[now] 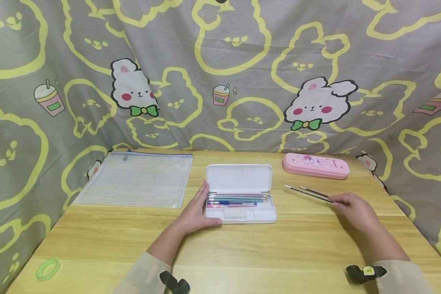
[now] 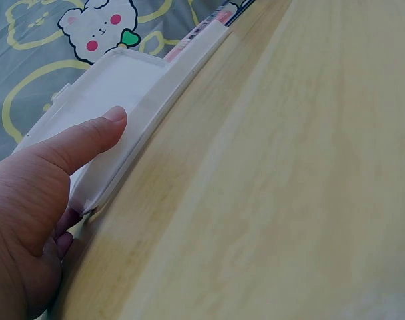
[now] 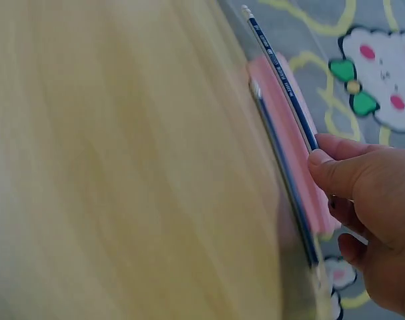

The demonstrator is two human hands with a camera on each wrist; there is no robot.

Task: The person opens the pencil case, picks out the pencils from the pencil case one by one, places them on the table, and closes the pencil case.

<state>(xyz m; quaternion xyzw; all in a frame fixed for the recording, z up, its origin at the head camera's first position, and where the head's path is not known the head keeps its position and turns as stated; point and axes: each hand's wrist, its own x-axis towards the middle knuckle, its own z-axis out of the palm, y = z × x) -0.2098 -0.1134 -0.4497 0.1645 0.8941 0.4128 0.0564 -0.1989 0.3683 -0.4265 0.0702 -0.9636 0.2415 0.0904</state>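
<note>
A white pencil case [image 1: 239, 178] lies with its lid raised. Its tray holds several pencils [image 1: 242, 198], pens [image 1: 226, 203] and a white block [image 1: 235, 213] that looks like an eraser. At the case's left end my left hand [image 1: 196, 212] grips it, thumb at the front edge and fingers along the side. Off to the right, my right hand [image 1: 356, 210] pinches a dark pencil [image 3: 282, 83] between thumb and forefinger, its white end pointing away from the hand. A second dark pencil [image 3: 282, 167] is close below; whether it touches the hand I cannot tell.
At the back right lies a closed pink case [image 1: 316, 165] with a printed picture. A clear mesh zip pouch [image 1: 136, 179] lies flat at the back left. Near the front left is a green ring [image 1: 48, 269]. Patterned fabric [image 1: 183, 53] hangs around the wooden table [image 1: 279, 253].
</note>
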